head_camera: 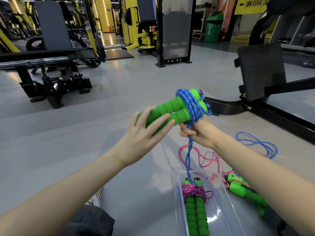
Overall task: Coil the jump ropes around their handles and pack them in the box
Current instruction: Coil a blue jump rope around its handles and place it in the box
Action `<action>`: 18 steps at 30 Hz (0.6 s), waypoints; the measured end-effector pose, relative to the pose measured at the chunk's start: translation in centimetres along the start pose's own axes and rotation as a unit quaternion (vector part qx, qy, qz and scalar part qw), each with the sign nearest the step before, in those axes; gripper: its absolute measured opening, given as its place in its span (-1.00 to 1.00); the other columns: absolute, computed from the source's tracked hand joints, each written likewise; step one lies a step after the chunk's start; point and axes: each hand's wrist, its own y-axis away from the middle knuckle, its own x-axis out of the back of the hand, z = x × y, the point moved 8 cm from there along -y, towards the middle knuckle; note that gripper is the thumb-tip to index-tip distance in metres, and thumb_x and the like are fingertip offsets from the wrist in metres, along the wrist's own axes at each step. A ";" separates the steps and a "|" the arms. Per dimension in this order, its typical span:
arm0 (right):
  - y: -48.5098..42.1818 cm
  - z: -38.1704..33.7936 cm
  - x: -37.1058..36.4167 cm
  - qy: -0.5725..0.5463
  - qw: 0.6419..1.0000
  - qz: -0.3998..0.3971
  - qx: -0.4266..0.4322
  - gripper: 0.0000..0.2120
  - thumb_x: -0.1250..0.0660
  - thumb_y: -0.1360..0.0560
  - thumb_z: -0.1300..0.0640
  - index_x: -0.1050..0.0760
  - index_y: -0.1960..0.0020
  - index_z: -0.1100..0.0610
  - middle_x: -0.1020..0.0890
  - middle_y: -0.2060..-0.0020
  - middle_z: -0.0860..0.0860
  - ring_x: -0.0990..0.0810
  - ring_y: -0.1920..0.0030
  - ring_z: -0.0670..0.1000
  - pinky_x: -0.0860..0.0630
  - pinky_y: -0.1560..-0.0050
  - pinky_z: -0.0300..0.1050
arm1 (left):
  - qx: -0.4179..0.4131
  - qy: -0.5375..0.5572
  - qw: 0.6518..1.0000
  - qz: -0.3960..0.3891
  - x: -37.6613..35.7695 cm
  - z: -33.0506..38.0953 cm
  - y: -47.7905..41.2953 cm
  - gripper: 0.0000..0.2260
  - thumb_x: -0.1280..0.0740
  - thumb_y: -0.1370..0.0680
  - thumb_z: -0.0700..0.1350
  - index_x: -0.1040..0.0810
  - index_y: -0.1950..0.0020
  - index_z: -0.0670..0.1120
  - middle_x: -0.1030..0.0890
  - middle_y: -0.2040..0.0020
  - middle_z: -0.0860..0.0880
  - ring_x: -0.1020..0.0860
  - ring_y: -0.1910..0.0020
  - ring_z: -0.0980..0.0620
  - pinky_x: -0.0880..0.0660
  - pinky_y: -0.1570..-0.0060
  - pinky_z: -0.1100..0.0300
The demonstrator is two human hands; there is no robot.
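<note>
At the centre of the frame, the person's left hand wraps its fingers around the lower ends of two green foam handles held side by side and tilted up toward the right. A blue rope is coiled several times around the upper ends of these handles. Just right of centre, the right hand is closed on a strand of that blue rope, pinching it just below the coil. From this hand the strand drops straight down toward the clear plastic box at the lower right of the frame.

Inside the box lies a second pair of green handles, side by side, with a pink rope wound around their upper ends. The hanging blue strand reaches the top of this bundle.

Right of the box, on the grey floor, rests a third pair of green handles, partly hidden by the right forearm. A loose pink rope loops across the floor between the box and the hands. Farther right, the slack end of the blue rope lies in loose loops on the floor, near the black frame of a gym machine.

Across the upper part of the frame stand more black and yellow gym machines, and a green bin sits at the upper right.
</note>
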 end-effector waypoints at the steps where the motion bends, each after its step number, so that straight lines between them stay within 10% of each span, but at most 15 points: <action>1: -0.5 0.3 -0.3 0.054 0.998 -0.017 0.002 -0.71 0.02 -0.62 0.22 -0.36 0.22 0.16 -0.39 0.61 -0.04 -0.13 0.67 -0.13 -0.25 0.48 -0.26 | 0.022 -0.011 1.000 -0.018 -0.3 -1.0 0.1 -0.64 0.00 -0.62 -0.30 -0.36 -0.37 -0.12 -0.37 -0.32 -0.12 -0.43 -0.17 -0.35 -0.40 0.00 -0.12; 11: 1.1 -2.1 -2.7 0.351 0.924 -0.128 -0.081 -0.75 -0.16 -0.60 0.04 -0.48 0.13 0.15 -0.26 0.60 -0.06 -0.13 0.65 -0.09 -0.46 0.38 -0.19 | -0.035 -0.097 0.988 -0.117 -2.0 -3.1 2.9 -0.62 0.00 -0.59 -0.34 -0.49 -0.29 -0.19 -0.59 -0.16 -0.18 -0.53 -0.05 -0.41 -0.46 0.09 -0.13; 18: 1.3 -7.1 -1.9 0.563 0.818 -0.035 0.111 -0.53 -0.35 -0.48 -0.05 -0.45 0.39 0.32 -0.21 0.53 0.01 -0.14 0.52 -0.10 -0.13 0.50 -0.25 | -0.151 -0.036 0.981 -0.121 -2.1 0.3 4.4 -0.64 -0.04 -0.61 -0.32 -0.43 -0.35 -0.15 -0.51 -0.24 -0.13 -0.51 -0.11 -0.38 -0.44 0.01 -0.18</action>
